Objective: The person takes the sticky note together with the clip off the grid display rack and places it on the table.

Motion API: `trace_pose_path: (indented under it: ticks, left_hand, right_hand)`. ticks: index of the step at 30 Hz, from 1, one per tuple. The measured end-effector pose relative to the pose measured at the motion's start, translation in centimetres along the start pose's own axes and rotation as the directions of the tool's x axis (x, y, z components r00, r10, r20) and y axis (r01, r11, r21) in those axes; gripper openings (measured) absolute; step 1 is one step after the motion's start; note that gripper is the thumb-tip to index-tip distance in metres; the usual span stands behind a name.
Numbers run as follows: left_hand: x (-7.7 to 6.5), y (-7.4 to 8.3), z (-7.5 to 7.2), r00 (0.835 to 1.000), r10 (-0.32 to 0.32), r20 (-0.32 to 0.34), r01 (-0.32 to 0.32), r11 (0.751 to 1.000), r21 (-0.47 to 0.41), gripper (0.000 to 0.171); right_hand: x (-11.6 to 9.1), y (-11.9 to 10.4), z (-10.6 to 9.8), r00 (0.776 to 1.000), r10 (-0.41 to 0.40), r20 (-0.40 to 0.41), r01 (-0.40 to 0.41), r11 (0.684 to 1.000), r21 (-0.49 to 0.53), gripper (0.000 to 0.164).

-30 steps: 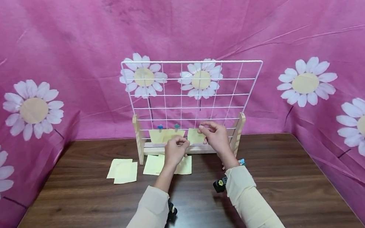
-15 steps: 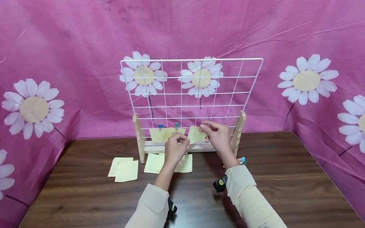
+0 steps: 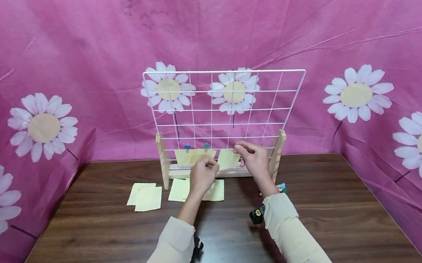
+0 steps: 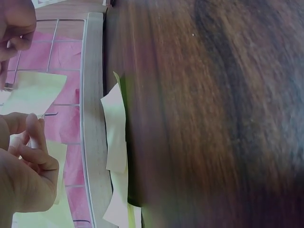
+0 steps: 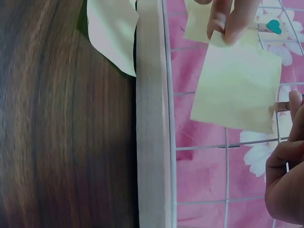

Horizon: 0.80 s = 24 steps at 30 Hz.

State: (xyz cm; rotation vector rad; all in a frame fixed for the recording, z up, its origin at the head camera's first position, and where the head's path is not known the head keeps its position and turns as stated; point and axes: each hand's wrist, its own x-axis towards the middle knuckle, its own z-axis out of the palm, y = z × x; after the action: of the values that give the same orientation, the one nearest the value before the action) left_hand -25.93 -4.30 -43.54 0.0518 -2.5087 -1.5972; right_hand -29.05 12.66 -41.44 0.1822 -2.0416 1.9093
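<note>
My left hand (image 3: 203,175) pinches the lower left corner of a yellow sticky note (image 3: 228,159) between thumb and finger. The note lies upright against the white wire grid (image 5: 227,171). At its upper edge my right hand (image 3: 255,159) pinches a small wooden clothespin (image 5: 281,106), whose tip meets the paper's edge; my fingers hide the rest of the clip. Left of this note, two overlapping notes (image 3: 183,156) hang on the grid. One hangs under a blue-topped clothespin (image 3: 187,147), the other under a green-topped clothespin (image 3: 206,146).
Loose sticky notes (image 3: 147,199) lie on the table's left. More notes (image 3: 177,190) lie before the rack, partly behind my left arm. Several clothespins (image 3: 281,187) lie beside my right wrist. Wooden posts (image 3: 279,150) hold the grid, and a pink flowered cloth (image 3: 199,21) hangs behind.
Both hands stay nearly in place at the note. My right fingers have shifted slightly right along its upper edge, so more of the note shows. The head view has shifted a little.
</note>
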Motion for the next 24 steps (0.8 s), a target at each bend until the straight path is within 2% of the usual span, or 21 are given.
trace_pose_path:
  ticks: [11,24]
  left_hand:
    - [-0.4,0.1,-0.9,1.0,0.016,0.022,-0.015,0.999,-0.037,0.008]
    - [-1.3,0.3,-1.1,0.997,0.041,0.063,-0.032,0.989,-0.147,0.009]
  right_hand:
    - [-0.1,-0.1,-0.8,0.998,-0.049,0.042,0.049,0.999,-0.011,0.016]
    - [-1.6,-0.6,-2.7,0.993,0.088,0.083,-0.088,0.996,-0.014,0.023]
